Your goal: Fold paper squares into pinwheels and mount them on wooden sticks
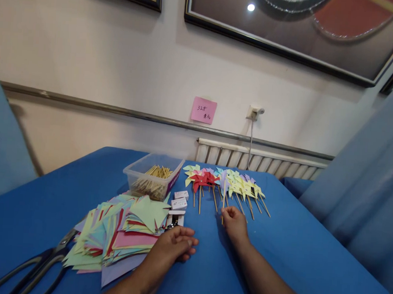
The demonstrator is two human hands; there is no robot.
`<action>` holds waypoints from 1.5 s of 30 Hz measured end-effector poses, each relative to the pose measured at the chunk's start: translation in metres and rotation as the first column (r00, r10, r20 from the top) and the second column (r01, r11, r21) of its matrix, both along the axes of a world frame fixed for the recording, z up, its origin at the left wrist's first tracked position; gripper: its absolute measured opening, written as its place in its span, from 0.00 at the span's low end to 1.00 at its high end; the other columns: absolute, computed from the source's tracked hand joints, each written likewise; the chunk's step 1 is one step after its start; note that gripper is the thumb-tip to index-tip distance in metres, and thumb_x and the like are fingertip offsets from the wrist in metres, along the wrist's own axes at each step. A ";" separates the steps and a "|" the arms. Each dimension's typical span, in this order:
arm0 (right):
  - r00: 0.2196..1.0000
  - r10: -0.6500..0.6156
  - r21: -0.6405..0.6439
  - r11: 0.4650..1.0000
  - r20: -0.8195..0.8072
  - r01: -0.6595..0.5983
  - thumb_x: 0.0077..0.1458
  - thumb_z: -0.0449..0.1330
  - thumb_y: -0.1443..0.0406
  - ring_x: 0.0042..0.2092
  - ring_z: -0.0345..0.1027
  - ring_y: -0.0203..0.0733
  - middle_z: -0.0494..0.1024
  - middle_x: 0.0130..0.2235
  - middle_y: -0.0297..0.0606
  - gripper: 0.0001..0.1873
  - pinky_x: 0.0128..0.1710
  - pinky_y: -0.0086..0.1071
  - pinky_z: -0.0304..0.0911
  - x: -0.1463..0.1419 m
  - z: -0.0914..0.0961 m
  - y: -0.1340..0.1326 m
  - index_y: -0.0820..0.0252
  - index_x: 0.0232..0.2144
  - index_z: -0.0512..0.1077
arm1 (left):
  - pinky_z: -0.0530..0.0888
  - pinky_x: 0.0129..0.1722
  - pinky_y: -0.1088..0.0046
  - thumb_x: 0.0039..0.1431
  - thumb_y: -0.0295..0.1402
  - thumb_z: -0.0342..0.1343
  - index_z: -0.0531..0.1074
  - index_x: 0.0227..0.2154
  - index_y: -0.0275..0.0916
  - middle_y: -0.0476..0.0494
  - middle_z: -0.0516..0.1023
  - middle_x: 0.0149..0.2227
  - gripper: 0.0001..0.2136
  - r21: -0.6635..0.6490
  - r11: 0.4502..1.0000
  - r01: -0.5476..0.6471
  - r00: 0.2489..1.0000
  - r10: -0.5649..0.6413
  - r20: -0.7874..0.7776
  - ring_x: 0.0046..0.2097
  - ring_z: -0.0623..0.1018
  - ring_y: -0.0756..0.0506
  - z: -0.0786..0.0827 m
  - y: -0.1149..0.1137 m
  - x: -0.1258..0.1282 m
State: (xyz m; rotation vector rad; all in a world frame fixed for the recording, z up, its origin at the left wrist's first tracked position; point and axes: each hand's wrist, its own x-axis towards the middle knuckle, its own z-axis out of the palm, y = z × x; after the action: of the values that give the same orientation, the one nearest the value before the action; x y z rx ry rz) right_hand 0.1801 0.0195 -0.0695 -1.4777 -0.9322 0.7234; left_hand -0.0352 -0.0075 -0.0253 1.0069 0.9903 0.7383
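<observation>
My right hand pinches the wooden stick of a pale purple paper pinwheel, held upright at the near side of the finished pinwheels. The other pinwheels, red, yellow and other colours, lie grouped at the far side of the table. Loosely curled, my left hand has its fingers apart and nothing visible in it. It is just right of a stack of cut coloured paper and in front of a small open white box with dark, shiny bits inside.
A clear plastic tub holds many short wooden sticks. Two small closed boxes sit beside it. Large scissors lie at the left on the blue tablecloth. Behind are a radiator and a wall rail.
</observation>
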 end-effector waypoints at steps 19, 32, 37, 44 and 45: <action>0.987 0.153 -0.130 0.979 -0.044 -0.157 0.47 0.54 0.54 0.15 0.50 0.27 0.72 0.21 0.32 0.18 0.14 0.23 0.44 0.019 0.007 0.033 0.65 0.28 0.70 | 0.69 0.27 0.74 0.41 0.37 0.63 0.70 0.32 0.37 0.43 0.79 0.30 0.14 0.020 0.998 0.060 0.998 -0.060 -0.004 0.28 0.76 0.48 -0.007 0.001 -0.002; 0.915 0.011 -0.255 0.962 0.404 0.101 0.46 0.59 0.61 0.24 0.67 0.37 0.75 0.24 0.37 0.09 0.23 0.26 0.54 0.027 -0.002 0.041 0.63 0.27 0.71 | 0.69 0.27 0.73 0.42 0.38 0.63 0.71 0.32 0.37 0.43 0.79 0.30 0.15 0.029 0.996 0.089 0.996 -0.089 -0.018 0.28 0.76 0.48 -0.006 0.002 -0.003; 0.839 0.024 -0.252 0.958 0.544 0.136 0.45 0.60 0.65 0.30 0.69 0.40 0.76 0.27 0.37 0.07 0.27 0.27 0.53 0.019 0.004 0.034 0.61 0.30 0.70 | 0.68 0.28 0.73 0.42 0.37 0.63 0.70 0.32 0.37 0.43 0.79 0.30 0.14 0.027 0.995 0.096 0.995 -0.096 -0.016 0.28 0.76 0.48 -0.005 0.003 -0.002; 0.783 0.031 -0.252 0.954 0.622 0.162 0.48 0.57 0.67 0.30 0.68 0.40 0.75 0.27 0.37 0.03 0.28 0.28 0.52 0.015 0.009 0.029 0.60 0.30 0.69 | 0.68 0.27 0.74 0.39 0.38 0.64 0.70 0.31 0.37 0.44 0.79 0.30 0.15 0.021 0.995 0.097 0.995 -0.096 -0.031 0.28 0.75 0.49 -0.004 0.002 -0.001; 0.779 0.028 -0.249 0.954 0.627 0.166 0.49 0.57 0.67 0.31 0.68 0.40 0.75 0.27 0.37 0.03 0.28 0.28 0.52 0.016 0.009 0.028 0.60 0.30 0.68 | 0.68 0.27 0.75 0.39 0.38 0.64 0.70 0.31 0.37 0.44 0.79 0.30 0.15 0.025 0.995 0.097 0.995 -0.097 -0.031 0.28 0.75 0.49 -0.004 0.001 -0.001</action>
State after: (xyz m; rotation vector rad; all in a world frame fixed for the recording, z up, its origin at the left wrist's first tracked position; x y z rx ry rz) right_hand 0.1956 0.0480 -0.0606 -2.0735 -1.2985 0.3039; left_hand -0.0361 -0.0062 -0.0295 1.0836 0.9524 0.6590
